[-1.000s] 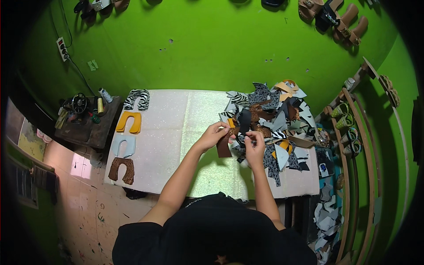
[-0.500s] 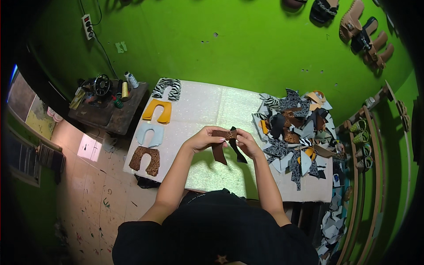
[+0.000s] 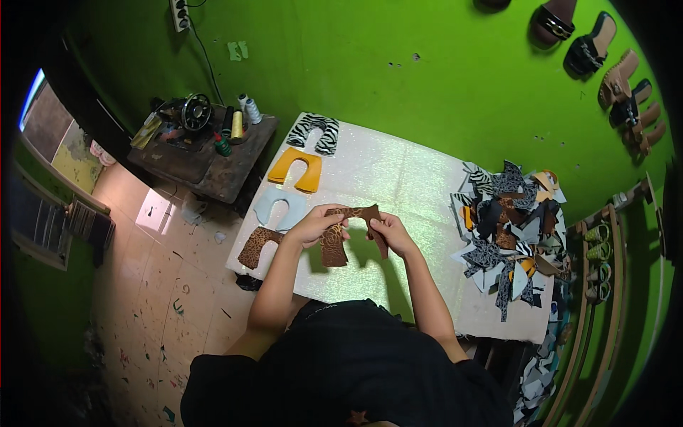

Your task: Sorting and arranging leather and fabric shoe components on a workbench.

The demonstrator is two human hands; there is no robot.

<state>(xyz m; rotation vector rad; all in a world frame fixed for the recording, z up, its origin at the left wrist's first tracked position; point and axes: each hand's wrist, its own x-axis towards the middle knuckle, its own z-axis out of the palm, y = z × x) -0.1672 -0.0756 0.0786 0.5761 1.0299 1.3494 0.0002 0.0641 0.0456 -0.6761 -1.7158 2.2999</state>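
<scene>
A brown U-shaped cut piece of patterned material (image 3: pixel 334 247) is held up over the table by both hands, its two legs hanging down. My left hand (image 3: pixel 317 225) pinches its left upper part between thumb and fingers. On the other side, my right hand (image 3: pixel 391 233) grips the right leg near the top. Left of my hands, similar U-shaped pieces lie in a column: zebra print (image 3: pixel 326 134), orange-yellow (image 3: pixel 307 174), pale blue (image 3: pixel 270 204) and leopard print (image 3: pixel 254 250). My left forearm partly covers the leopard one.
A heap of mixed scraps (image 3: pixel 511 228) covers the table's right part. The table wears a whitish glittery cover (image 3: pixel 420 178). At the left stands a sewing machine (image 3: pixel 186 114) beside thread spools (image 3: pixel 237 127). Sandals (image 3: pixel 594 46) hang on the green wall; a wooden rack (image 3: pixel 617 285) stands right.
The brown piece, folded or overlapping before, is now spread wider, with its gold-toned pattern showing. The whole view has turned, so the table appears farther right and tilted.
</scene>
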